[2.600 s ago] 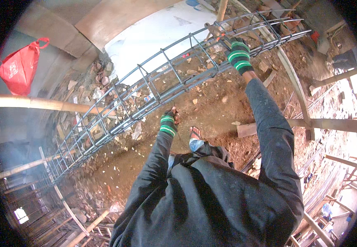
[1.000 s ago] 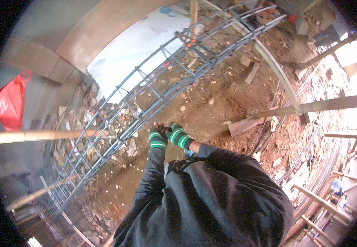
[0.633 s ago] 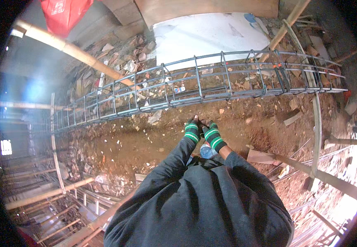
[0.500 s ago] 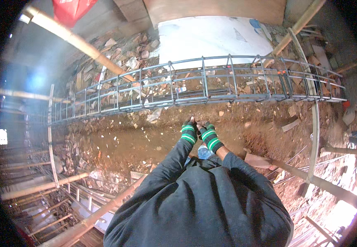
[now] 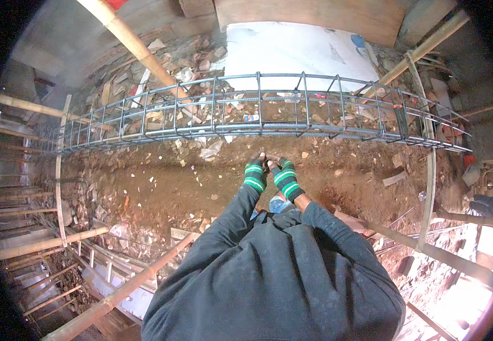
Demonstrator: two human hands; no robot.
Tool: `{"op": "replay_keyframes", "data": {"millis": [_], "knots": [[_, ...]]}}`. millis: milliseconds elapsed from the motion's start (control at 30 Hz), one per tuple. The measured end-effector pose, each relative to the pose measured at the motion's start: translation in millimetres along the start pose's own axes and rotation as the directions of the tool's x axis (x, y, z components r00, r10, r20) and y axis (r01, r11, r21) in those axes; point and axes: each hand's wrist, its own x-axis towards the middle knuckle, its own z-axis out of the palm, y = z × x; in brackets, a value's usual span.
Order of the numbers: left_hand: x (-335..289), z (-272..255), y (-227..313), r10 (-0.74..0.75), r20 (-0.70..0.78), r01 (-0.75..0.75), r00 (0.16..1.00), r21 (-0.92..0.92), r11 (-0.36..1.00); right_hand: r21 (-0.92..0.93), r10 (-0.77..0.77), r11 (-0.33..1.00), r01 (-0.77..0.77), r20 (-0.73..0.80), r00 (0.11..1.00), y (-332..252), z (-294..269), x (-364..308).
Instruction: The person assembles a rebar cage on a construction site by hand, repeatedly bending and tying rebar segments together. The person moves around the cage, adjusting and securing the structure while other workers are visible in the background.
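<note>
My left hand (image 5: 255, 172) and my right hand (image 5: 284, 174) are close together in front of my body, both in dark fingerless gloves with green and white stripes. Their fingers are bent in and nearly meet at the tips. Whatever they pinch, if anything, is too small to make out. Just beyond them a long rebar cage (image 5: 259, 113) of grey bars and square stirrups spans the view from left to right. The hands are apart from it, over bare brown soil.
Wooden crossbars (image 5: 60, 176) carry the cage at both ends. Bamboo poles (image 5: 138, 48) slant in from several sides. Broken brick and litter (image 5: 201, 59) lie behind the cage, beside a white sheet (image 5: 297, 51). A dark bundle (image 5: 401, 120) hangs on the cage's right part.
The view has turned slightly, so the surroundings have shifted in the picture. My hands stay close together with fingers bent, a little farther forward and left in the picture.
</note>
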Motion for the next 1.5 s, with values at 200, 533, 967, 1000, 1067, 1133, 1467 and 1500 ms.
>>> {"op": "replay_keyframes", "data": {"millis": [200, 533, 967, 1000, 1067, 1133, 1467, 1500], "knots": [[-0.9, -10.8, 14.5, -0.05, -0.01, 0.048, 0.999, -0.159, 0.986, -0.125, 0.112, 0.986, -0.112, -0.006, 0.994, -8.1, 15.2, -2.1], [-17.6, -52.8, 54.3, -0.013, -0.019, 0.009, 1.0, -0.176, 0.984, -0.068, -0.095, 0.993, 0.094, -0.013, 0.995, -16.8, 73.7, -5.6], [-48.1, -124.0, 104.0, 0.1, -0.139, -0.131, 0.985, -0.234, 0.963, -0.181, -0.023, 0.983, 0.042, 0.106, 0.994, -19.2, 161.0, -8.7], [-47.6, -129.1, 106.5, 0.059, -0.177, -0.104, 0.982, -0.258, 0.961, -0.197, -0.022, 0.979, 0.045, 0.118, 0.993, -20.4, 164.9, -9.1], [-48.0, -138.8, 111.2, 0.135, -0.141, -0.167, 0.981, -0.254, 0.953, -0.185, -0.038, 0.981, 0.065, 0.148, 0.988, -24.7, 173.5, -9.9], [-49.6, -146.1, 116.0, 0.144, -0.141, -0.172, 0.979, -0.211, 0.962, -0.167, -0.075, 0.981, 0.102, 0.158, 0.985, -29.9, 181.3, -10.3], [-47.1, -157.5, 133.7, 0.162, -0.133, -0.193, 0.978, -0.266, 0.944, -0.091, 0.044, 0.996, -0.024, 0.227, 0.973, -28.8, 199.0, -3.2], [-44.4, -157.8, 132.8, 0.179, -0.126, -0.204, 0.976, -0.236, 0.95, -0.042, 0.059, 0.998, -0.051, 0.229, 0.972, -25.3, 198.5, -3.5]]}}
